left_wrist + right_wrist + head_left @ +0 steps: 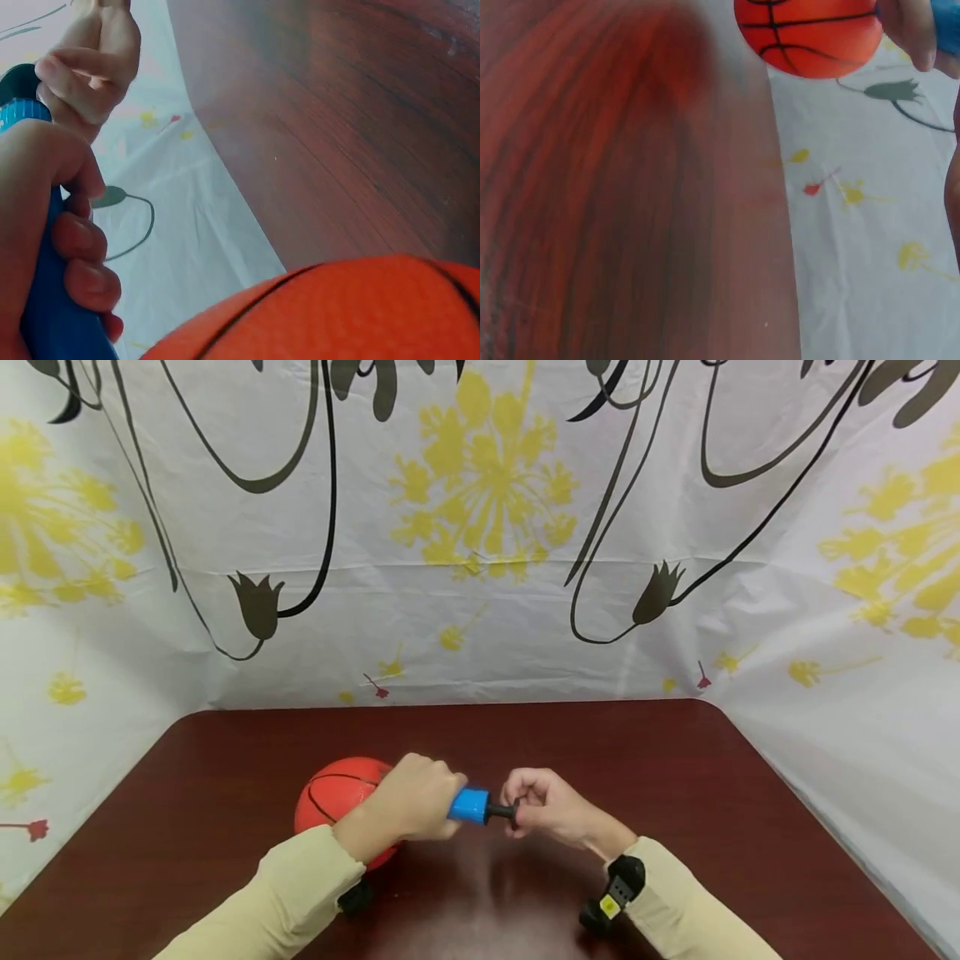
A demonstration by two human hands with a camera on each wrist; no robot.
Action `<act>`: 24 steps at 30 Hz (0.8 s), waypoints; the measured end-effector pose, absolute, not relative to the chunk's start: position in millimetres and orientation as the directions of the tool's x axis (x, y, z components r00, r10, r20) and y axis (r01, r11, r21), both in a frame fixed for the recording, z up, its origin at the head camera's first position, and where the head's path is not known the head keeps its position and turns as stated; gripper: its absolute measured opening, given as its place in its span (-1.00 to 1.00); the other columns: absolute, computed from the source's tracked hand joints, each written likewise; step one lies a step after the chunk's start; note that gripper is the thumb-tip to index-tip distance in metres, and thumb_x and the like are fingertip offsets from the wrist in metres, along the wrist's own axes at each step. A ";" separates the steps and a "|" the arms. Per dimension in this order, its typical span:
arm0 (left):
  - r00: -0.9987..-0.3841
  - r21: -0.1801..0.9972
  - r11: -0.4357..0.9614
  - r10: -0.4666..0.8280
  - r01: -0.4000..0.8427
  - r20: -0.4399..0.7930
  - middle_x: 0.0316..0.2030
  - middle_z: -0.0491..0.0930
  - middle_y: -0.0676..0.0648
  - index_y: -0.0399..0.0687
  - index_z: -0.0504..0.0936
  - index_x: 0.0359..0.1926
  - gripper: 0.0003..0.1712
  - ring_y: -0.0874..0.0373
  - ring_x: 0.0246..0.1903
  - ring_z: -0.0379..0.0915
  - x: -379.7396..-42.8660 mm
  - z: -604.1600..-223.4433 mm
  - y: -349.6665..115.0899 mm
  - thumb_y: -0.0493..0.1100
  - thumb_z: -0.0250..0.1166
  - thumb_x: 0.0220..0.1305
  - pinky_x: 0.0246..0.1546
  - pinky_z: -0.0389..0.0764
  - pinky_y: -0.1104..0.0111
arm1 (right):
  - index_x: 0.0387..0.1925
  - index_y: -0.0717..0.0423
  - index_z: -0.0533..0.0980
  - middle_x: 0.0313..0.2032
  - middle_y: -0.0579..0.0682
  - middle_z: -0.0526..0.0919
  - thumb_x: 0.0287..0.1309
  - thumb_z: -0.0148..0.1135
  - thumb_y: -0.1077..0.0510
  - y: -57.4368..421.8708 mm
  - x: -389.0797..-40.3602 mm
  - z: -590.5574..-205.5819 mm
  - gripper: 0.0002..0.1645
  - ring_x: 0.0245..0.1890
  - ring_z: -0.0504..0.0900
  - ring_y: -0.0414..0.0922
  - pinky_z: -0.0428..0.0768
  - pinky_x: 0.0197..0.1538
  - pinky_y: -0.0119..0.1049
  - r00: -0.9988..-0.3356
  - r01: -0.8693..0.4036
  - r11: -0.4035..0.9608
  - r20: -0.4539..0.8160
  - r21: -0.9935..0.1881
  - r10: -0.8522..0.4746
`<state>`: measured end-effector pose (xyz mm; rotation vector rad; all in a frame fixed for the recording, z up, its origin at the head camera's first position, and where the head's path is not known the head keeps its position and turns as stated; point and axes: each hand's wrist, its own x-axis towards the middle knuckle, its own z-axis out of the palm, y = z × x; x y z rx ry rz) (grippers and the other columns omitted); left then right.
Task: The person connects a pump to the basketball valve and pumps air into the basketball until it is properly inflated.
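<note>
My left hand (pixel 420 797) grips a blue hand pump (pixel 470 806), its fingers curled round the barrel (pixel 64 322). A short black rod (pixel 500 811) sticks out of the pump's right end. At the tip of that rod, my right hand (pixel 551 810) pinches the black end piece (pixel 20 81) between thumb and fingers. Just left of and partly behind my left hand is an orange-red basketball (pixel 330 797) with black lines. The left hand and forearm cover part of the ball. In the right wrist view the ball (pixel 810 37) shows beside the left hand's fingers.
Beneath the hands lies a dark red-brown wooden table (pixel 600 743) with rounded far corners. A white patterned cloth (pixel 360 535) hangs behind it and along both sides. Black straps with devices (pixel 621 889) sit on the wrists.
</note>
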<state>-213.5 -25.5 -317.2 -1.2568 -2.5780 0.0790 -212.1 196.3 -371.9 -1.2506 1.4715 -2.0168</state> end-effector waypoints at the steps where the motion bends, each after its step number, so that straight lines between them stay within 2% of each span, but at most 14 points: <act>1: -0.585 -0.164 0.618 0.783 0.769 0.212 -0.76 0.32 0.10 -0.02 0.42 -0.60 -0.72 0.29 -0.78 0.18 -213.1 -317.4 -24.5 0.03 0.29 -0.18 -0.73 0.27 0.45 | -0.38 0.17 0.37 -0.41 -0.09 0.53 0.10 0.11 0.25 195.2 -210.8 -370.5 -0.91 -0.43 0.58 -0.28 0.52 -0.40 -0.47 -0.551 -0.217 -0.386 0.439 -0.897 -0.710; 4: -0.577 -0.135 0.606 0.792 0.784 0.200 -0.74 0.32 0.11 -0.02 0.43 -0.56 -0.72 0.30 -0.78 0.19 -212.8 -317.4 -24.7 0.05 0.28 -0.15 -0.72 0.27 0.47 | -0.38 0.22 0.36 -0.41 -0.09 0.53 0.09 0.10 0.31 200.6 -207.4 -362.0 -0.92 -0.46 0.55 -0.30 0.51 -0.40 -0.47 -0.535 -0.208 -0.375 0.427 -0.903 -0.729; 8: -0.561 -0.101 0.600 0.786 0.794 0.258 -0.72 0.37 0.10 -0.03 0.42 -0.54 -0.73 0.31 -0.75 0.25 -215.8 -314.8 -31.6 0.02 0.28 -0.13 -0.70 0.33 0.46 | -0.36 0.25 0.30 -0.42 -0.02 0.44 0.13 0.06 0.28 221.6 -206.4 -348.9 -0.88 -0.48 0.47 -0.24 0.37 -0.52 -0.43 -0.464 -0.200 -0.441 0.482 -0.875 -0.743; 11: -0.578 -0.093 0.624 0.762 0.776 0.291 -0.70 0.41 0.08 -0.05 0.42 -0.52 -0.72 0.29 -0.74 0.29 -218.1 -313.4 -40.6 0.00 0.29 -0.14 -0.69 0.36 0.43 | -0.31 0.24 0.30 -0.44 0.02 0.38 0.19 0.01 0.18 239.8 -206.1 -343.3 -0.83 -0.48 0.39 -0.19 0.19 -0.59 -0.32 -0.427 -0.189 -0.497 0.527 -0.847 -0.735; 14: -0.605 -0.099 0.647 0.749 0.756 0.272 -0.69 0.42 0.08 -0.05 0.44 -0.52 -0.72 0.29 -0.73 0.30 -218.6 -314.2 -45.3 0.01 0.29 -0.14 -0.69 0.36 0.43 | -0.28 0.21 0.31 -0.45 0.01 0.37 0.20 -0.03 0.13 248.5 -206.5 -344.1 -0.81 -0.49 0.36 -0.17 0.14 -0.60 -0.28 -0.425 -0.180 -0.487 0.514 -0.855 -0.745; 18: -0.623 -0.128 0.666 0.737 0.735 0.261 -0.72 0.40 0.08 -0.03 0.44 -0.56 -0.72 0.27 -0.74 0.28 -215.8 -317.2 -35.8 0.03 0.30 -0.16 -0.72 0.32 0.41 | -0.31 0.19 0.33 -0.42 -0.02 0.43 0.18 0.01 0.16 237.7 -210.7 -352.1 -0.85 -0.45 0.44 -0.21 0.29 -0.56 -0.40 -0.478 -0.191 -0.431 0.467 -0.882 -0.744; 21: -0.610 -0.169 0.663 0.742 0.729 0.280 -0.74 0.37 0.08 -0.02 0.44 -0.61 -0.73 0.26 -0.76 0.26 -213.6 -319.0 -26.0 0.03 0.30 -0.18 -0.74 0.30 0.39 | -0.32 0.14 0.39 -0.38 -0.06 0.49 0.16 0.04 0.25 218.5 -215.3 -359.1 -0.95 -0.39 0.53 -0.23 0.46 -0.41 -0.46 -0.534 -0.180 -0.382 0.416 -0.907 -0.736; 24: -0.601 -0.190 0.651 0.755 0.735 0.262 -0.76 0.33 0.09 -0.02 0.41 -0.63 -0.72 0.28 -0.78 0.21 -211.6 -321.1 -20.6 0.03 0.29 -0.17 -0.75 0.29 0.42 | -0.32 0.09 0.43 -0.39 -0.08 0.53 0.11 0.05 0.34 205.5 -214.7 -363.4 -0.88 -0.37 0.57 -0.24 0.52 -0.33 -0.45 -0.567 -0.157 -0.336 0.364 -0.929 -0.739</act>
